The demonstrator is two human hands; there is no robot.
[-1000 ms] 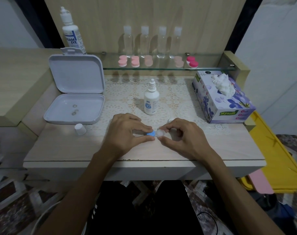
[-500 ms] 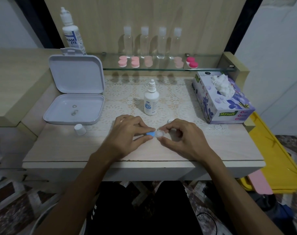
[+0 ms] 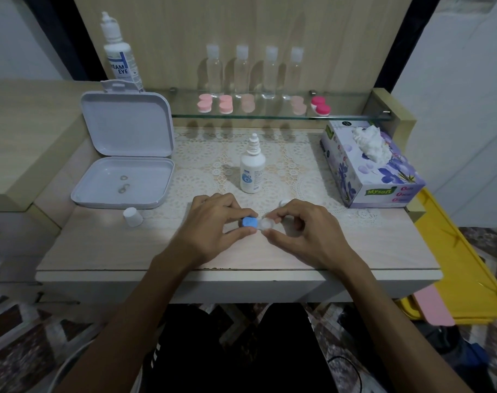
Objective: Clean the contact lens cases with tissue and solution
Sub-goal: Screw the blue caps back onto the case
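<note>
A contact lens case lies between both hands at the table's front middle. Its left well carries a blue cap; its right well looks clear and uncapped. My left hand pinches the blue cap with thumb and fingers. My right hand pinches the clear right end of the case. A small white solution bottle, uncapped, stands just behind the hands. The tissue box, with a tissue sticking out, sits at the right.
An open white plastic box lies at the left, a white bottle cap in front of it. A small white piece peeks out behind my right hand. On the glass shelf stand several pink lens cases, clear bottles and a tall solution bottle.
My left fingers have shifted on the blue cap, which now shows more of its top. The case and my right hand stay in place.
</note>
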